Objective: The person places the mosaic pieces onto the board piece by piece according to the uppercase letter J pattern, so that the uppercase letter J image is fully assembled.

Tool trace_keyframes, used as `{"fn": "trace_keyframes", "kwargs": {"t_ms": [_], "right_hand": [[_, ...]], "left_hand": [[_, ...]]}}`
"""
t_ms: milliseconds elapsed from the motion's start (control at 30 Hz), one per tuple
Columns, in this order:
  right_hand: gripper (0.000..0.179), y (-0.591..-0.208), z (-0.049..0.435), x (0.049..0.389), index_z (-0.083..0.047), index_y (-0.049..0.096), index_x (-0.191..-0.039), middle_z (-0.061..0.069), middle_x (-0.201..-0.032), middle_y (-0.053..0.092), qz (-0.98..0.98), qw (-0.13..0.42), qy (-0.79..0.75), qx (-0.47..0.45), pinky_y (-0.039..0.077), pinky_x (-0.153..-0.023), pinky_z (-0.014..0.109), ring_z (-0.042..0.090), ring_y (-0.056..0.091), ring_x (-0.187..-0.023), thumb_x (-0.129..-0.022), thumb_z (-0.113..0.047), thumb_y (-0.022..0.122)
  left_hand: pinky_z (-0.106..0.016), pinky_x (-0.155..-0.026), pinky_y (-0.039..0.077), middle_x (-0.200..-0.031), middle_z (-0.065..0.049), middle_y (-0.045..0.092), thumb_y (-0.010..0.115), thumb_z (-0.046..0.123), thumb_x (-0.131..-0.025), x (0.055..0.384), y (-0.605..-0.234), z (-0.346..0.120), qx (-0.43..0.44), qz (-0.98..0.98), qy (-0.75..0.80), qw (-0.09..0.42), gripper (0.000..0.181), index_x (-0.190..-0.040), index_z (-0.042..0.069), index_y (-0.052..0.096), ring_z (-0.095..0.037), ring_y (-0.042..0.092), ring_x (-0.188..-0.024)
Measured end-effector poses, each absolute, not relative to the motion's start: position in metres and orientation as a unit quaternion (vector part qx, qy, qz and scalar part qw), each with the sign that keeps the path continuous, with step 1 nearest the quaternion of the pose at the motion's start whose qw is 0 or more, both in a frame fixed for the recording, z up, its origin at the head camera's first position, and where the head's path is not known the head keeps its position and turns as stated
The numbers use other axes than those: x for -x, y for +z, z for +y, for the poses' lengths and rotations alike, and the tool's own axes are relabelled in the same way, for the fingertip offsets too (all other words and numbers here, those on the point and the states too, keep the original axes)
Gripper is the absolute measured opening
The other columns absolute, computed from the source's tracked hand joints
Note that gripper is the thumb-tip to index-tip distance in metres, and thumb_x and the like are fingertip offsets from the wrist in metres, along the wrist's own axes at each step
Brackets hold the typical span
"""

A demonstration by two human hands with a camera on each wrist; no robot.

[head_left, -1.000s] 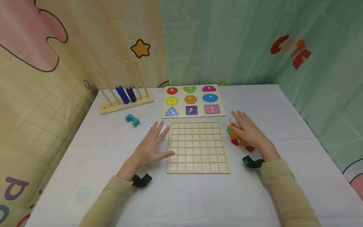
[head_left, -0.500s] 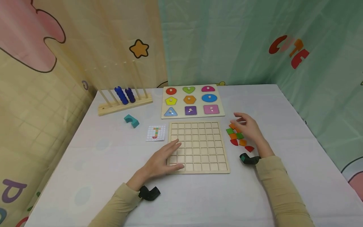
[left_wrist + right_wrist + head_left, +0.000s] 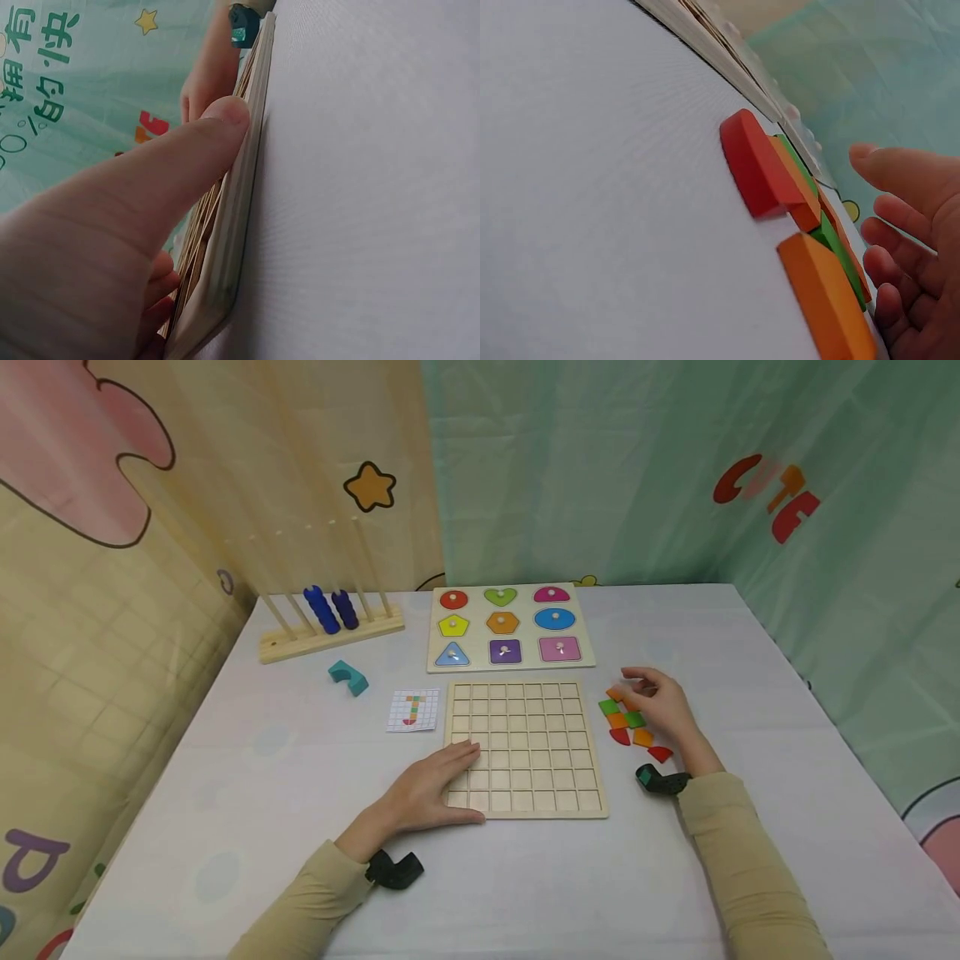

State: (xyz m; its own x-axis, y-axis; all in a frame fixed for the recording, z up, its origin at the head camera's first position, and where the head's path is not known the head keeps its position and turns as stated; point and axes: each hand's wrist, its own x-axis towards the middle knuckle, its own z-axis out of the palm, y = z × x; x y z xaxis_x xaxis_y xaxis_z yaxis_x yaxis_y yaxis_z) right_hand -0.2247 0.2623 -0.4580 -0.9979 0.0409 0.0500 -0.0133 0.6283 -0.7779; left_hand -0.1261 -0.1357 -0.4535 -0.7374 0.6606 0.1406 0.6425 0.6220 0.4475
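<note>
A pale wooden grid board point(image 3: 527, 752) lies flat on the table in the head view. My left hand point(image 3: 427, 789) rests on its lower left corner, fingers over the squares and thumb along the front edge; the left wrist view shows the thumb point(image 3: 180, 165) on the board's rim. Right of the board lie several small blocks: orange point(image 3: 617, 720), green point(image 3: 608, 707) and red point(image 3: 619, 737). Over the far blocks hovers my right hand point(image 3: 663, 706), fingers loosely bent; in the right wrist view nothing shows between thumb and fingers. Whether a fingertip touches a block is unclear.
Left of the board lies a card point(image 3: 412, 710) with a coloured J on a grid. Behind are a knobbed shape puzzle point(image 3: 512, 628) and a wooden peg stand point(image 3: 333, 637) with blue beads. A teal arch-shaped block point(image 3: 349, 677) lies in front of the stand.
My left hand has moved towards me and right, coming down onto the board and uncovering the card. My right hand has bent its fingers and lowered over the blocks.
</note>
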Motion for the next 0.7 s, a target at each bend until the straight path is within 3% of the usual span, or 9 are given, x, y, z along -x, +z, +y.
{"fn": "trace_keyframes", "kwargs": {"t_ms": [300, 700], "right_hand": [[0.058, -0.4643, 0.2663, 0.2265, -0.006, 0.058, -0.125, 0.012, -0.102, 0.058, -0.911, 0.028, 0.411, -0.011, 0.042, -0.064, 0.017, 0.022, 0.049, -0.088, -0.084, -0.046, 0.066], [0.052, -0.4656, 0.2664, 0.2258, -0.006, 0.061, -0.122, 0.013, -0.109, 0.059, -0.914, 0.025, 0.404, -0.023, 0.043, -0.068, 0.021, 0.023, 0.05, -0.09, -0.086, -0.044, 0.066]], "left_hand": [[-0.033, -0.111, 0.027, -0.148, -0.006, 0.037, 0.062, 0.068, -0.074, 0.1248, -0.4526, -0.135, -0.348, 0.911, 0.221, 0.021, 0.096, -0.141, 0.002, 0.041, -0.016, 0.027, -0.138], [-0.03, -0.112, 0.025, -0.148, -0.006, 0.036, 0.063, 0.068, -0.074, 0.1216, -0.4512, -0.133, -0.342, 0.918, 0.201, 0.012, 0.095, -0.14, 0.002, 0.042, -0.015, 0.027, -0.138]]}}
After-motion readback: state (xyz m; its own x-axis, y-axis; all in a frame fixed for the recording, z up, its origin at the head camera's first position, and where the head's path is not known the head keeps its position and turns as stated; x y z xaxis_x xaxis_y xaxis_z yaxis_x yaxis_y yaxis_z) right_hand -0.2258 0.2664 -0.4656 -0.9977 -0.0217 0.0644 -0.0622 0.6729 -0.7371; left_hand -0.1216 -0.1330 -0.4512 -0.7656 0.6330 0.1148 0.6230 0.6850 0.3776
